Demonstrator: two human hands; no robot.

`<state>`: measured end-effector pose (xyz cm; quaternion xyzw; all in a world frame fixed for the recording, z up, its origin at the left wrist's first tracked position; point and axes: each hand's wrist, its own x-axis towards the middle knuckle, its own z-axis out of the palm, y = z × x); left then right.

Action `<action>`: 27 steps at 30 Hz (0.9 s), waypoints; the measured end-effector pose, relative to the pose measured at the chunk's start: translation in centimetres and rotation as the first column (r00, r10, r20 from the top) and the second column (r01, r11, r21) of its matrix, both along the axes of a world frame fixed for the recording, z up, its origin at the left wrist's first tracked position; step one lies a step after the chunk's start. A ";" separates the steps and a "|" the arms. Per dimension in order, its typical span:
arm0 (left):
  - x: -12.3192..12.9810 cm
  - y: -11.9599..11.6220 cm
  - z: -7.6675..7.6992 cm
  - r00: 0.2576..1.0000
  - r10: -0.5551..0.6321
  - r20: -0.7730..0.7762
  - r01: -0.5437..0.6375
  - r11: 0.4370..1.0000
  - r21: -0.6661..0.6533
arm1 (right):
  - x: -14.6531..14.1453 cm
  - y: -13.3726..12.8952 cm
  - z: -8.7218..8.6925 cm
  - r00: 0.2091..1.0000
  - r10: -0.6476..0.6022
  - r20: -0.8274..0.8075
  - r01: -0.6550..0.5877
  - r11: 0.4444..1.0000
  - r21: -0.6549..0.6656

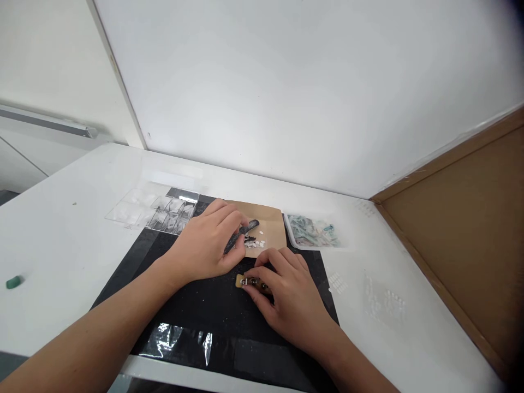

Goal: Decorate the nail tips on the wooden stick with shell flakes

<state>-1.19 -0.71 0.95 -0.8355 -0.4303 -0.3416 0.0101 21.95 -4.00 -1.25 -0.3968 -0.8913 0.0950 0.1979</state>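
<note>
Over the brown paper sheet, my left hand has its fingers curled, with thumb and index tip near each other. A slim dark tool runs behind the index finger and shows between it and the thumb; whether the hand grips it I cannot tell. Beside those fingertips lie small white pieces and some dark bits on the paper. My right hand is closed on a small brown piece with dark round spots and a pale yellowish end, low over the black mat.
A clear compartment box stands at the mat's back left. Behind my right hand is a white tray of greenish, clear bits. Small clear pieces lie on the right, a green lump on the far left. A brown board borders the right.
</note>
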 end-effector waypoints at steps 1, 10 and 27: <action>0.0 0.0 0.0 1.000 -0.002 0.000 0.002 1.000 0.000 | 0.0 0.0 0.0 1.000 0.002 0.006 -0.002 1.000 0.003; 0.1 0.0 0.2 1.000 -0.012 0.006 0.012 1.000 0.012 | -0.1 0.2 -0.4 1.000 -0.003 -0.020 0.003 1.000 -0.023; -0.2 0.3 -0.6 0.997 -0.047 -0.055 0.049 0.998 0.046 | 1.3 0.9 0.8 1.000 -0.017 -0.007 0.016 0.996 -0.087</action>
